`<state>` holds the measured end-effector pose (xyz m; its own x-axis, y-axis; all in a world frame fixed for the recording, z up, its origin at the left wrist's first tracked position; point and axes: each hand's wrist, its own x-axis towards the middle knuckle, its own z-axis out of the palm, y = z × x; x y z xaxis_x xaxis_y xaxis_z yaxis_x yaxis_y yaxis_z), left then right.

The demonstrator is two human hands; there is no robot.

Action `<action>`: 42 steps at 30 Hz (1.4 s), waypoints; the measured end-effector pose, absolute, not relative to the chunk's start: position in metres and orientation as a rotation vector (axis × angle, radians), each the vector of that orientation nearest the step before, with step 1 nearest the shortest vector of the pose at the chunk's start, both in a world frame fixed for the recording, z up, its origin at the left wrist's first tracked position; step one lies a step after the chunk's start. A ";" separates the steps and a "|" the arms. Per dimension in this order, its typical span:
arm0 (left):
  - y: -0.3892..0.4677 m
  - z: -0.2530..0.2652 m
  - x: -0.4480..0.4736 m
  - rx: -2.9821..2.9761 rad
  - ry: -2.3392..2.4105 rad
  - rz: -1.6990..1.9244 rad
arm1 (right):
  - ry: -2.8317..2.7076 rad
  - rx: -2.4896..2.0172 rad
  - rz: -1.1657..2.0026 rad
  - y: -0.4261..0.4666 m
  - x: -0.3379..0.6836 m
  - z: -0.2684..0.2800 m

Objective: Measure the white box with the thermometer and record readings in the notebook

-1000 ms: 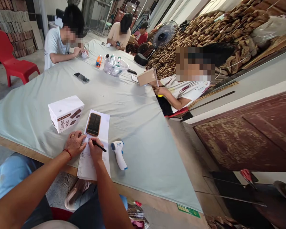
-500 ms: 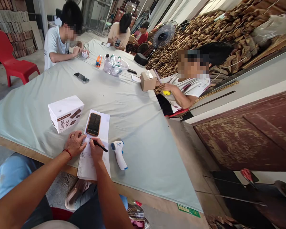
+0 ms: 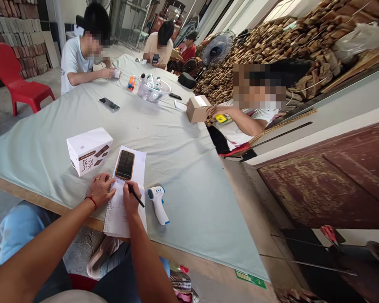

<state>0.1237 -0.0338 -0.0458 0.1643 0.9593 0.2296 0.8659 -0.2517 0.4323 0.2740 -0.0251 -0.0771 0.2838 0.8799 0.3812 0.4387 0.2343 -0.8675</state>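
Note:
My right hand [image 3: 132, 198] is closed around a black pen [image 3: 137, 197], its tip over an open notebook [image 3: 118, 221] that bears handwriting. Flat on the notebook's left edge rests my left hand [image 3: 101, 189], fingers spread, with a red cord on the wrist. A smartphone [image 3: 125, 164] with a dark screen and orange edge lies on the upper page, just beyond the pen tip. Left of it stands a white box [image 3: 90, 150] printed with brown bars. To the right of the notebook lies a white and blue infrared thermometer [image 3: 158, 205].
A pale cloth covers the table [image 3: 189, 181]. Farther back are another phone [image 3: 109, 104], a clear basket [image 3: 153, 92] of bottles and an orange item [image 3: 132, 83]. At right, a co-worker holds a tape measure [image 3: 221, 118] by a cardboard box [image 3: 198, 109]. Other people sit at the far end.
My right hand has shifted slightly right with the pen, along the page. My left hand stays in place. The co-worker's hand at right has moved against the cardboard box.

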 end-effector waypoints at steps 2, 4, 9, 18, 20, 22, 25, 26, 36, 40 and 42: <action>-0.033 -0.048 0.123 2.234 1.779 0.703 | -1.457 -1.416 0.386 -0.027 0.283 -0.073; -0.031 -0.050 0.123 2.231 1.764 0.742 | -1.619 -1.528 0.292 -0.028 0.295 -0.071; -0.026 -0.058 0.119 2.099 1.722 1.036 | -1.884 -1.836 0.115 -0.036 0.315 -0.067; -0.031 -0.066 0.070 1.477 2.104 1.656 | -1.515 -2.402 0.065 -0.055 0.367 -0.037; -0.020 -0.061 0.056 1.337 2.122 1.697 | -1.553 -2.457 0.255 -0.056 0.379 -0.033; -0.008 -0.056 0.046 1.322 2.069 1.633 | -1.586 -2.426 0.413 -0.057 0.386 -0.030; 0.000 -0.054 0.037 1.310 2.047 1.546 | -1.443 -2.253 0.510 -0.058 0.379 -0.027; 0.000 -0.056 0.036 1.303 2.055 1.539 | -1.370 -2.123 0.574 -0.060 0.372 -0.026; -0.016 -0.060 0.033 1.689 1.839 1.391 | -1.066 -1.188 1.403 -0.077 0.223 -0.009; -0.018 -0.059 0.036 1.680 1.862 1.368 | -1.001 -1.187 1.417 -0.068 0.200 -0.009; -0.018 -0.059 0.037 1.675 1.863 1.373 | -0.969 -1.188 1.460 -0.064 0.198 -0.011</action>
